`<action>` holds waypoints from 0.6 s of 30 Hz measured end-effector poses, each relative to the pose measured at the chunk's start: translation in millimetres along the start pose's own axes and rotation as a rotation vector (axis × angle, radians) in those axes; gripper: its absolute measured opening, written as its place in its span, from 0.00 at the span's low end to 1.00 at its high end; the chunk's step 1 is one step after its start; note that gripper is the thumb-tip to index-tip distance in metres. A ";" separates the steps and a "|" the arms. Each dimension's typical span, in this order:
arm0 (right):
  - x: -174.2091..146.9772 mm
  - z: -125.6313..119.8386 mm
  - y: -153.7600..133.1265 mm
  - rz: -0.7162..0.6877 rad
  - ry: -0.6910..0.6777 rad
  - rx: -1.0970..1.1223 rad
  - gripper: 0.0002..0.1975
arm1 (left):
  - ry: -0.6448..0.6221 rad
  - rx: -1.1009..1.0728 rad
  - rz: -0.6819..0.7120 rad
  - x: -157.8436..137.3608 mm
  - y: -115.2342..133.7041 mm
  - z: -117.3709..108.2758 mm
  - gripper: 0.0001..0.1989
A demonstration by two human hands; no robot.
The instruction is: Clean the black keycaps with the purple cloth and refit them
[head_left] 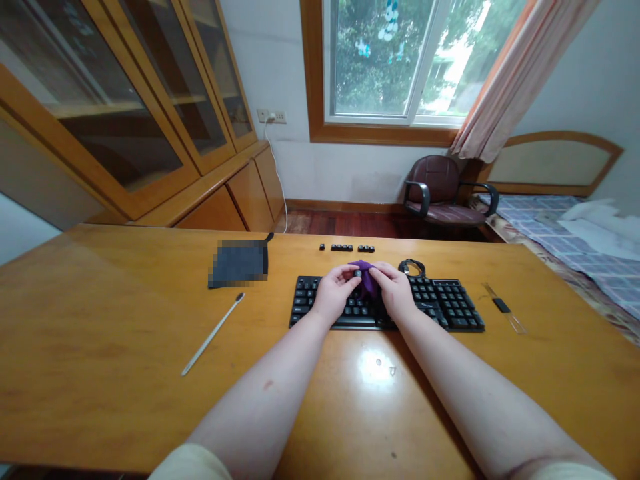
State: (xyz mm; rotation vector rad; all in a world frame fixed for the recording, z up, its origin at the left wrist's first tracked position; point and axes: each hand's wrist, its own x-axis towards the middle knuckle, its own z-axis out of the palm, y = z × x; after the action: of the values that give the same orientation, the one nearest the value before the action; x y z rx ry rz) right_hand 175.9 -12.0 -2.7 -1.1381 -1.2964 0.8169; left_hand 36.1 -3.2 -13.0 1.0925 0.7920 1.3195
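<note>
Above the black keyboard (460, 300), my left hand (336, 292) pinches a small black keycap (358, 273) between thumb and fingers. A purple cloth (369, 283) hangs bunched around the keycap, and my right hand (395, 288) grips it with closed fingers. Both hands are close together over the middle of the keyboard and hide some of its keys. Behind the keyboard, several loose keycaps (342, 247) lie in a row near the desk's far edge.
A toothbrush-like white brush (213, 335) and a dark pouch (240, 261) lie to the left. On the right rests a wire keycap puller (501, 305). A coiled cable (412, 268) sits behind the keyboard. Beyond the wooden desk (125, 347) stands an armchair (440, 190).
</note>
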 end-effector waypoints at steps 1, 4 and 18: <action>0.4 0.8 -1.0 0.034 0.008 0.048 0.09 | -0.004 0.008 0.001 -0.2 -0.5 -0.2 0.13; 0.5 4.4 -4.5 0.106 0.034 0.190 0.08 | -0.030 0.026 0.005 -1.0 -1.5 -0.4 0.13; 4.4 -5.0 0.1 0.153 0.380 0.151 0.19 | 0.054 0.042 0.020 -1.3 -1.6 -1.0 0.14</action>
State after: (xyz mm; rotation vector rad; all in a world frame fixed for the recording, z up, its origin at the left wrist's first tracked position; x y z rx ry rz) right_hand 181.5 -8.7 -1.0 -1.2116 -0.8290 0.7520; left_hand 35.6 -4.3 -15.0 1.1038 0.8545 1.3593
